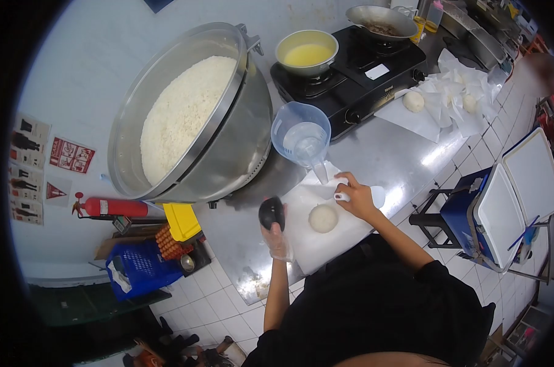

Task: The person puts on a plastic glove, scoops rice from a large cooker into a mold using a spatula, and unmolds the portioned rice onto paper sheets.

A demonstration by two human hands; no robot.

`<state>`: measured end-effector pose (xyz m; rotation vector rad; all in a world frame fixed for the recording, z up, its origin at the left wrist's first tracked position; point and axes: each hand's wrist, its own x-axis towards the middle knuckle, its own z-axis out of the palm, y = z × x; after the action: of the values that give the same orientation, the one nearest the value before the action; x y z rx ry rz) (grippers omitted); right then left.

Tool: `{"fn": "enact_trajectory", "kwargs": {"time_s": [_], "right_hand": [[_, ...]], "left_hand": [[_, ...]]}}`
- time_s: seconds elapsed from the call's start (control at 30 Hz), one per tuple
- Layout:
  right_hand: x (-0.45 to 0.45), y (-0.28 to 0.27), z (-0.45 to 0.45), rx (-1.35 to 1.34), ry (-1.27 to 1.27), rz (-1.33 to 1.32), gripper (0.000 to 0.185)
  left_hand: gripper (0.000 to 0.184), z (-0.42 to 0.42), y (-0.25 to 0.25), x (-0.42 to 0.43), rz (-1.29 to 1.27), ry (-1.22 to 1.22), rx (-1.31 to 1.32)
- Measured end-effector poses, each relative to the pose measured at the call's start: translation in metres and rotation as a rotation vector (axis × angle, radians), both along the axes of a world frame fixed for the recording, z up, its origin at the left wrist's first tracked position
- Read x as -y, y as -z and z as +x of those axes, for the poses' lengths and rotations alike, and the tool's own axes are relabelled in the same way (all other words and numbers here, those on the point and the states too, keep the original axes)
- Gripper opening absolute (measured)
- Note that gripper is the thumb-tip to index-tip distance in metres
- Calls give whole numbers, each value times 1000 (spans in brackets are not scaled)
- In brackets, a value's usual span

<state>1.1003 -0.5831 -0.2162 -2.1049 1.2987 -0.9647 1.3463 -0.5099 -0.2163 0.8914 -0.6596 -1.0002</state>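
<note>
My left hand (277,237), in a clear plastic glove, is closed around a black bowl-shaped mould (271,214) at the left edge of a white paper sheet (307,244). A round ball of rice (323,218) lies on the paper between my hands. My right hand (354,196) is bare and closed on a white handle (342,197) just above and right of the rice ball; the rest of that tool cannot be made out. Behind the paper a clear blue-tinted jug (283,131) holds water and a utensil.
A large metal pot of rice (252,122) stands at the left. A black gas stove (350,92) bears a pan of yellow liquid (307,52) and a wok (382,21). Wrapped rice balls (413,102) lie at the right. A cooler (460,211) stands beyond the table.
</note>
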Motion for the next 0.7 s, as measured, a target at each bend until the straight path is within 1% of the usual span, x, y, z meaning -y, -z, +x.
{"fn": "enact_trajectory", "kwargs": {"time_s": [0.03,0.1,0.13,0.23,0.27,0.33,0.37,0.4,0.47,0.5,0.57,0.6,0.7], "right_hand": [[-1,0,-3,75,-21,18,23],[-4,-1,-14,48,-34,193,21],[-5,-1,-19,36,-38,280,20],[-9,-8,-28,255,81,496,19],[-10,-2,-33,315,93,548,19],[-5,16,-48,437,126,633,19],[-2,19,-59,450,181,682,19],[0,21,-72,468,237,729,19],[5,21,-99,507,330,843,20],[7,26,-114,545,395,842,20],[14,44,-147,614,517,842,20],[18,44,-166,568,554,778,24],[36,60,-232,565,673,584,24]], "left_hand": [[92,0,-2,3,-9,93,31],[92,-2,-15,17,-30,289,95],[91,-8,-26,25,12,377,119],[91,-3,-11,81,24,692,672],[91,-11,-19,91,133,803,712],[90,-14,6,105,149,884,851],[90,-14,19,112,148,923,926],[91,-10,25,114,139,929,903],[93,-7,28,112,125,858,820],[95,-7,31,107,127,822,773],[98,-8,38,98,124,758,776],[100,-12,41,94,122,723,775],[106,-27,42,77,138,558,827]]}}
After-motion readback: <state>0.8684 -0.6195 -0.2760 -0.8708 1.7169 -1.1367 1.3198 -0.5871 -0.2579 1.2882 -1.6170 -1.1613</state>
